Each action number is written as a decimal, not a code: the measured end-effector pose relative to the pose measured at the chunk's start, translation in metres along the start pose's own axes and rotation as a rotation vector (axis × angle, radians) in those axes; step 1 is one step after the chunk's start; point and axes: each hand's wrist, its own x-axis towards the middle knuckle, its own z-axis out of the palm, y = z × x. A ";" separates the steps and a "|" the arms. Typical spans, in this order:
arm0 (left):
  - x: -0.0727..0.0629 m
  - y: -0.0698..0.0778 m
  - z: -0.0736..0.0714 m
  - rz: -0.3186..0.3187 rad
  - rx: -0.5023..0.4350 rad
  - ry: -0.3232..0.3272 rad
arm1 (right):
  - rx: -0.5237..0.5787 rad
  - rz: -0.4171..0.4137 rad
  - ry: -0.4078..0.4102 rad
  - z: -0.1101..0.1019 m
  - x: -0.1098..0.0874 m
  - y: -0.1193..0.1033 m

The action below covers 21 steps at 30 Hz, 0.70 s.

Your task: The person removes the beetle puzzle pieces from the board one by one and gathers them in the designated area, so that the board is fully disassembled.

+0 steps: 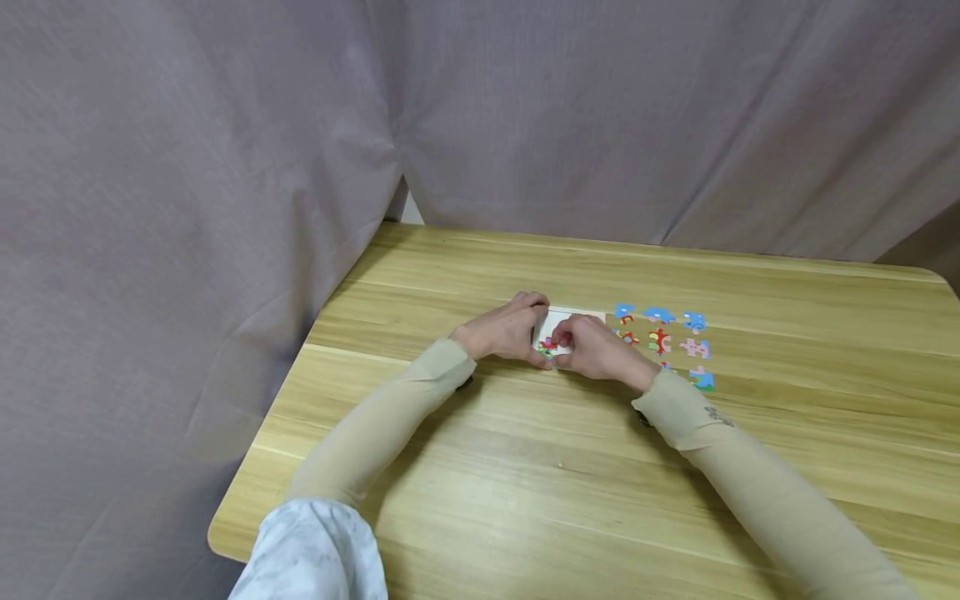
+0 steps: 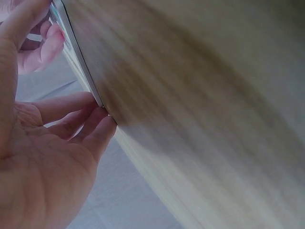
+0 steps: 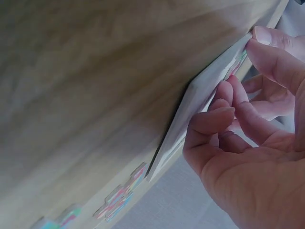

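Observation:
A shallow white puzzle tray lies on the wooden table. My left hand grips its left side, with fingertips at the far corner and the thumb at the near corner. A small red and green puzzle piece sits in the tray's near left corner. Over the tray, my right hand has curled fingers at that piece, its thumb by the near edge. In the right wrist view, a fingertip meets the red part of the piece. The fingers partly hide the piece and the tray's inside.
Loose puzzle pieces lie in rows right of the tray, among them a blue one, a red one and a pink one. My right forearm partly covers the nearest row. A grey curtain hangs behind the table.

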 end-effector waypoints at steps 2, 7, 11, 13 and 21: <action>0.000 0.000 0.000 -0.001 0.001 -0.002 | 0.001 0.015 -0.010 0.000 0.000 -0.001; 0.000 0.000 0.000 -0.004 -0.011 -0.008 | 0.013 0.038 -0.025 -0.001 0.001 -0.003; -0.001 0.000 -0.001 -0.004 -0.025 -0.011 | 0.025 0.049 -0.023 -0.002 0.001 -0.003; -0.001 0.001 -0.001 -0.005 -0.025 -0.011 | 0.033 0.049 -0.014 -0.001 0.001 -0.003; -0.001 0.001 -0.002 -0.003 -0.013 -0.012 | 0.050 0.046 0.007 -0.001 0.002 -0.004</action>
